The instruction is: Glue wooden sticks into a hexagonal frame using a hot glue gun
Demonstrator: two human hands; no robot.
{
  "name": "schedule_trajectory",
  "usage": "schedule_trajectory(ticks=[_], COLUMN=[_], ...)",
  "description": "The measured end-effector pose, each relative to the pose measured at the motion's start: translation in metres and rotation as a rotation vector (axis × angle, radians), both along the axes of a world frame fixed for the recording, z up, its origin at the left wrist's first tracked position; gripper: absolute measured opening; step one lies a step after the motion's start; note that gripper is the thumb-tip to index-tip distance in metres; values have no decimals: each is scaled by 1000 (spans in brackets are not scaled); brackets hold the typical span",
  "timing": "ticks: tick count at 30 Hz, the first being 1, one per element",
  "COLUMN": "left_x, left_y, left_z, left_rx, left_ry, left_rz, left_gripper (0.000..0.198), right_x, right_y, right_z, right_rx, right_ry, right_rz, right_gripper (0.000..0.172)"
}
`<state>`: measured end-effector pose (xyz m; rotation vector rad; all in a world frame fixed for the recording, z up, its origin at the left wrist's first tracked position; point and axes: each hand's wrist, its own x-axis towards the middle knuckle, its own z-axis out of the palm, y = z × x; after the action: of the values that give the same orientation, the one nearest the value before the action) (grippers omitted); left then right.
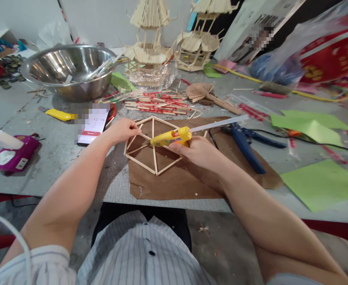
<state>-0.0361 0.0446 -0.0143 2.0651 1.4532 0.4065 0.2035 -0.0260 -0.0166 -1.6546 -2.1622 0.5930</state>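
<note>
A hexagonal frame of pale sticks point(155, 160) is laid on a brown sheet point(162, 190), close to the middle of the near edge of the bench point(111, 186). At the frame's left side, a thin stick point(146, 137) is pinched between the fingertips of the left hand point(123, 130), and its far end is pointed inward toward the frame's centre. A yellow glue gun point(174, 137) is gripped by the right hand point(199, 152), with the fingers wrapped around it from the right; its nozzle is held over the centre of the frame, but whether the sticks are touched by it cannot be told. A long translucent glue stick point(220, 123) is seen jutting from the back of the gun.

A blue-handled tool point(247, 150) is rested partly on the sheet, toward its right edge. A phone point(90, 133) and a yellow cutter point(59, 114) are set beyond the left forearm, and a purple device point(15, 156) is placed near the bench's left edge. Behind the frame, red-marked sticks point(156, 105) are heaped. Toward the far edge, a steel bowl point(67, 93) and two tiered stick models point(148, 51) are stood. By the near right corner, a green sheet point(325, 184) is spread flat.
</note>
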Motion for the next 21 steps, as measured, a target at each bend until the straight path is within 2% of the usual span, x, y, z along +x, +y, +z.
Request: schedule_trajectory(ticks=[6, 21], left_x=[-1, -1], left_y=[3, 3], left_z=[-2, -2], left_rx=[52, -12], left_ry=[4, 37], left_rz=[-13, -13], left_gripper=[23, 23], right_x=[2, 2], right_y=[-1, -6], right_z=[3, 9], right_rx=[29, 38], right_ry=[-64, -126], right_rz=[-1, -12], right_gripper=[46, 41])
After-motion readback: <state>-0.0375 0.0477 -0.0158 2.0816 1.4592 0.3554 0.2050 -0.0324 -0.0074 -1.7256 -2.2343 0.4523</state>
